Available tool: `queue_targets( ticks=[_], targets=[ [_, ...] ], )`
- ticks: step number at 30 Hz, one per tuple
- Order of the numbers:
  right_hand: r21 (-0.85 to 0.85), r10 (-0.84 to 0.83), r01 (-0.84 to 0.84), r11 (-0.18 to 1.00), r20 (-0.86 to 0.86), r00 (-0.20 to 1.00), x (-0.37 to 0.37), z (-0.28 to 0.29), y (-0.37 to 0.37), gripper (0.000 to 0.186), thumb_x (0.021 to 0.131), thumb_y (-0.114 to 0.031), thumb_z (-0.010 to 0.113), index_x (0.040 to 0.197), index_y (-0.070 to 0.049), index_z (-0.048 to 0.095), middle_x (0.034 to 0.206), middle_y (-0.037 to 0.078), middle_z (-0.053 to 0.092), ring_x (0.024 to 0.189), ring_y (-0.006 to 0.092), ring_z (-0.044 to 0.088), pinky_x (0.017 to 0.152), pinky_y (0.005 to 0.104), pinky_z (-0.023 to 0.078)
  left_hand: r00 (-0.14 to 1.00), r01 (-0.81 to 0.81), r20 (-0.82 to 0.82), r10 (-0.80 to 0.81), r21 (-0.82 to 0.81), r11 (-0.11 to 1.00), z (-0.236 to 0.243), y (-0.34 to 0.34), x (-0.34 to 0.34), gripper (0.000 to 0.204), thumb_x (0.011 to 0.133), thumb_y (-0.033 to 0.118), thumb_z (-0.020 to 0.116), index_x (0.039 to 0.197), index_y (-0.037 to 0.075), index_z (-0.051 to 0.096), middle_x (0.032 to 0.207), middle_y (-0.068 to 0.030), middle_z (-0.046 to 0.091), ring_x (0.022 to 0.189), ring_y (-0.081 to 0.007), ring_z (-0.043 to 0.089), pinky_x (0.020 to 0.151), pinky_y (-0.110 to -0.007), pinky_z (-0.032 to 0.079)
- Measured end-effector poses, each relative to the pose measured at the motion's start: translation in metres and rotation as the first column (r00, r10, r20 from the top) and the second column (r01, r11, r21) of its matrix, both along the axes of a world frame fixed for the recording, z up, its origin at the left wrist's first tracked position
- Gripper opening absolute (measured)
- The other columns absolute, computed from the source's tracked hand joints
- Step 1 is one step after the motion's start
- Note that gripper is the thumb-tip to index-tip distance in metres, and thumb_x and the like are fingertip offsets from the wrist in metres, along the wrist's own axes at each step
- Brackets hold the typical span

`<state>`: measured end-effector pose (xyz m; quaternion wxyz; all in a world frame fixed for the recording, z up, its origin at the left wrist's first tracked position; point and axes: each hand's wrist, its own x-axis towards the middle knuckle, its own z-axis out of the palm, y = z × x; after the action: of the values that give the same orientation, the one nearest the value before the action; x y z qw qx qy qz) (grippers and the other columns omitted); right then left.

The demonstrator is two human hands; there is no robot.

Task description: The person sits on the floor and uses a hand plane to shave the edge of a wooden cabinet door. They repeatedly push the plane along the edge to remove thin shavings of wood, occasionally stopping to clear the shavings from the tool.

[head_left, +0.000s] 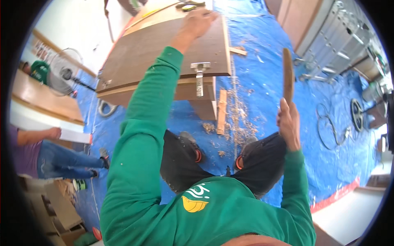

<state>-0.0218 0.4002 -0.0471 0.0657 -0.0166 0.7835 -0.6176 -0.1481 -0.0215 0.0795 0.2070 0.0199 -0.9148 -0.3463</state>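
My left hand (198,24) reaches over the far right part of a dark brown board (160,53), its slightly blurred fingers stretched out near the board's edge. Whether the fingertips touch the board I cannot tell. A metal cabinet hinge (200,76) is fixed at the board's near edge and hangs past it. Just beyond my left hand lie dark tools with yellow-green parts (189,5). On the right, my right hand (289,123) is closed around the lower end of a brown wooden stick (288,74), held upright and away from the board.
Wood shavings (242,115) and a wood strip (222,111) lie on the blue floor sheet (262,78) before my feet. A folded ladder (336,45) and a coiled cable (328,127) are at right. At left stand a fan (65,74) and a person in jeans (61,160).
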Motion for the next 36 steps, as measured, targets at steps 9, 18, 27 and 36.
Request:
queue_targets(
  ticks=[9,18,27,36],
  targets=[
    [-0.034,0.212,-0.212,0.977,0.007,0.977,-0.101,0.011,-0.125,0.068,0.1,-0.064,0.07,0.1,0.003,0.06,0.079,0.006,0.061,0.063,0.0155,0.06,0.054,0.0356,0.05,0.932,-0.1,0.237,0.275,-0.562,0.821,-0.092,-0.018,-0.042,0.07,0.114,0.059,0.033,0.173,0.021,0.039,0.182,-0.0086,0.032,0.168,-0.0334,0.027,0.137,-0.056,0.019],
    [0.56,0.53,-0.259,0.787,-0.4,0.748,-0.264,0.014,-0.244,0.053,0.101,-0.03,0.072,0.138,0.007,0.063,0.083,0.026,0.072,0.073,0.0335,0.073,0.066,0.0471,0.058,0.922,-0.105,0.245,0.3,-0.586,0.803,-0.083,-0.018,-0.032,0.069,0.115,0.056,0.03,0.175,0.022,0.036,0.183,-0.0061,0.03,0.169,-0.0336,0.024,0.138,-0.056,0.018],
    [0.415,0.481,-0.328,0.849,-0.346,0.806,-0.35,0.015,-0.288,0.06,0.113,-0.054,0.045,0.142,-0.005,0.063,0.093,0.033,0.075,0.082,0.0406,0.076,0.07,0.0525,0.056,0.921,-0.108,0.245,0.302,-0.585,0.804,-0.079,-0.012,-0.039,0.068,0.115,0.055,0.031,0.174,0.023,0.036,0.183,-0.0057,0.029,0.169,-0.0324,0.024,0.138,-0.055,0.019],
    [0.325,0.335,-0.278,0.904,-0.133,0.933,-0.251,0.037,-0.253,0.065,0.105,-0.043,0.058,0.139,0.012,0.062,0.106,0.032,0.076,0.088,0.0401,0.076,0.077,0.0493,0.059,0.919,-0.052,0.242,0.311,-0.709,0.704,-0.09,-0.022,-0.049,0.061,0.115,0.055,0.028,0.171,0.035,0.042,0.183,-0.005,0.028,0.169,-0.0355,0.025,0.136,-0.06,0.022]
  ],
)
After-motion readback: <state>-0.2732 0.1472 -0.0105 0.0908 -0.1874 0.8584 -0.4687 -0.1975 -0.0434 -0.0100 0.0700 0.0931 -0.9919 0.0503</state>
